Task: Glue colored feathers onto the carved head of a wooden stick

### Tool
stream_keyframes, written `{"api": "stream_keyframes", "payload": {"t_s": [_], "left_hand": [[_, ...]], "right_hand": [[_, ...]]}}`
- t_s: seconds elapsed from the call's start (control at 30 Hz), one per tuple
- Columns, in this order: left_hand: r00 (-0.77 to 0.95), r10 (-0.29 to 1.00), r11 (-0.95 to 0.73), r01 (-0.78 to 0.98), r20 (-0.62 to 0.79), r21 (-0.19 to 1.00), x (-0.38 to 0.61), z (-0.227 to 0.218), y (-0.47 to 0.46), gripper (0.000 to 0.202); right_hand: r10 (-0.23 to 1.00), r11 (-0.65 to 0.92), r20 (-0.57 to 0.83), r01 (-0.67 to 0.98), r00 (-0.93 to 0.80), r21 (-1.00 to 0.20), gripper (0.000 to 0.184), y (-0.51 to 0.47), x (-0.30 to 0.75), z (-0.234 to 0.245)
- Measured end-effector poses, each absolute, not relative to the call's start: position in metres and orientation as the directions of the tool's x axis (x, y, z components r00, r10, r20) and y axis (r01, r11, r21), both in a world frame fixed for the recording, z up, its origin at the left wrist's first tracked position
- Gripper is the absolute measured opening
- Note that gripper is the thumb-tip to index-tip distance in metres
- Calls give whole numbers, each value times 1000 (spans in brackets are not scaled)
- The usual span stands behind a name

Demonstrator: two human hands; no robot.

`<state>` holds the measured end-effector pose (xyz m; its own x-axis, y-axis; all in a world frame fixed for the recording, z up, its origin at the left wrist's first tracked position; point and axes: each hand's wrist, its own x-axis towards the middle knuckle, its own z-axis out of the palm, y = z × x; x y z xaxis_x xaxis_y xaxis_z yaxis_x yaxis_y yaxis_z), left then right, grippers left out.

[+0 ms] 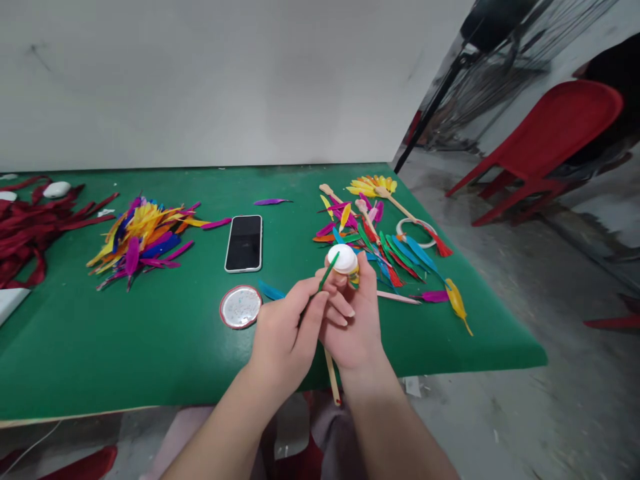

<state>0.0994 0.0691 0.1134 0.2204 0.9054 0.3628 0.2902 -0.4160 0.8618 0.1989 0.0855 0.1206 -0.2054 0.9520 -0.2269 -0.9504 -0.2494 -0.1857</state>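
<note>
My left hand (287, 327) is closed in a pinch on a slim green feather (329, 272), its tip pointing up over a white round-topped piece (343, 259). That piece sits in my right hand (357, 320), whose fingers curl around it. A bit of yellow and green shows on its lower side. Below my hands a thin wooden stick (332, 377) with a red end sticks out toward me; its upper part is hidden by my fingers. To the left of my hands lies a round red-rimmed lid (241, 307) with a whitish speckled surface.
A phone (244, 243) lies on the green table (150, 360). Multicoloured feathers (145, 237) are heaped left, with dark red ribbons (30, 233) beyond. On the right are loose feathers, wooden sticks, a yellow feather fan (373, 185) and a white ring (417, 233). Red chair (555, 140) stands behind.
</note>
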Motion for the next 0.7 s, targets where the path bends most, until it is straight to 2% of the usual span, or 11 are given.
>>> {"api": "stream_keyframes", "payload": {"t_s": [0.1,0.2,0.33,0.43,0.7], "left_hand": [[241,883,-463,309,403,831,99,114,69,23],[236,878,-470,251,417,846,100,114,69,21],[172,937,-314,45,302,948,103,115,68,21],[173,958,-224,-58,231,973,104,116,67,21],[202,958,-196,-54,203,979,105,119,66,22]], "right_hand": [[952,-258,-208,-955,-225,-147,27,85,200,118],[954,-257,-189,-958,-232,-124,29,85,200,117],[962,-242,-154,-964,-224,-111,32,85,200,116],[961,-252,-149,-961,-234,-113,30,84,200,116],[962,-258,-137,-952,-236,-167,33,85,200,114]]}}
